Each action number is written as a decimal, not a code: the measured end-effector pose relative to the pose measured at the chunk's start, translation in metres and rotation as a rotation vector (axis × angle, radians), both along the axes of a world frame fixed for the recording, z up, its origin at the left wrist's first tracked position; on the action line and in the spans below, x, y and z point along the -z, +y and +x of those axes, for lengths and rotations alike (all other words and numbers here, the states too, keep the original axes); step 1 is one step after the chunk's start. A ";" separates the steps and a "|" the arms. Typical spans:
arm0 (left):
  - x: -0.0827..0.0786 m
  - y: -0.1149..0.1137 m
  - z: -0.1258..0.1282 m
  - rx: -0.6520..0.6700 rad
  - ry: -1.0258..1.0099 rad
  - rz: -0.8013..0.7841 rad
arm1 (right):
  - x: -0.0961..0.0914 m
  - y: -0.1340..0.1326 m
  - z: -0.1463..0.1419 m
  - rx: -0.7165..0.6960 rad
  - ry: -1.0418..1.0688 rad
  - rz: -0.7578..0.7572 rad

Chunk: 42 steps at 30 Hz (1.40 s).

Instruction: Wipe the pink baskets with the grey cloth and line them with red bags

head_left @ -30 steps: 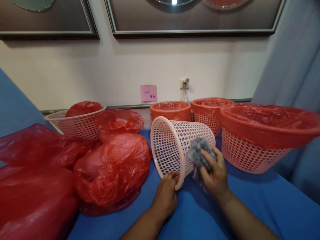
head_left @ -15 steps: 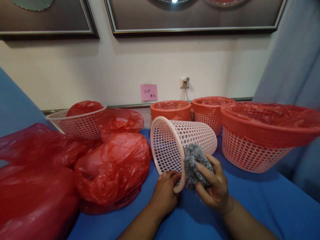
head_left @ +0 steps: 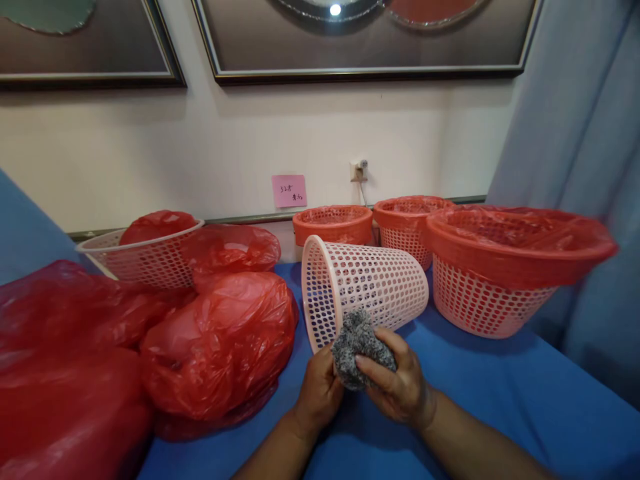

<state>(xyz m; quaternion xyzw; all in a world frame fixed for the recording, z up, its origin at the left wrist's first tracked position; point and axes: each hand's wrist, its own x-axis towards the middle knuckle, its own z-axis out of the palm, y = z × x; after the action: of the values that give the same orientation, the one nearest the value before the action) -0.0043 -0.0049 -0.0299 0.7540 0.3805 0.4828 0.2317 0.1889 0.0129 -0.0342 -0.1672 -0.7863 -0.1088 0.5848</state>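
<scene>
A pink perforated basket lies on its side on the blue table, its mouth facing left toward me. My right hand is closed around a grey fuzzy cloth, pressed against the basket's lower rim. My left hand is curled beside the cloth at the same lower rim, touching both the rim and the cloth.
Crumpled red plastic bags are heaped on the left, by a tilted white basket holding a red bag. Three baskets lined with red bags stand behind and right; the nearest is large. A grey curtain hangs at right.
My right hand has carried the grey cloth from the basket's side down and left to the lower rim, meeting my left hand. The view has shifted slightly rightward.
</scene>
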 end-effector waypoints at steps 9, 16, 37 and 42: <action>0.011 0.005 -0.005 -0.135 0.015 -0.130 | 0.017 0.066 0.033 0.368 0.501 -0.498; 0.009 0.006 -0.013 -0.160 -0.002 -0.137 | 0.022 0.074 0.031 0.392 0.530 -0.578; 0.008 0.008 -0.011 -0.193 0.117 -0.128 | 0.004 0.040 0.004 0.389 0.250 -0.433; 0.001 0.004 -0.012 -0.149 0.153 -0.109 | -0.027 0.005 -0.021 0.130 -0.017 -0.140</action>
<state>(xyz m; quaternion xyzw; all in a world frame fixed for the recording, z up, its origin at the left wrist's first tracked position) -0.0165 -0.0010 -0.0313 0.7445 0.4779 0.4182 0.2060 0.1683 0.0174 -0.0068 -0.2571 -0.7845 -0.0927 0.5567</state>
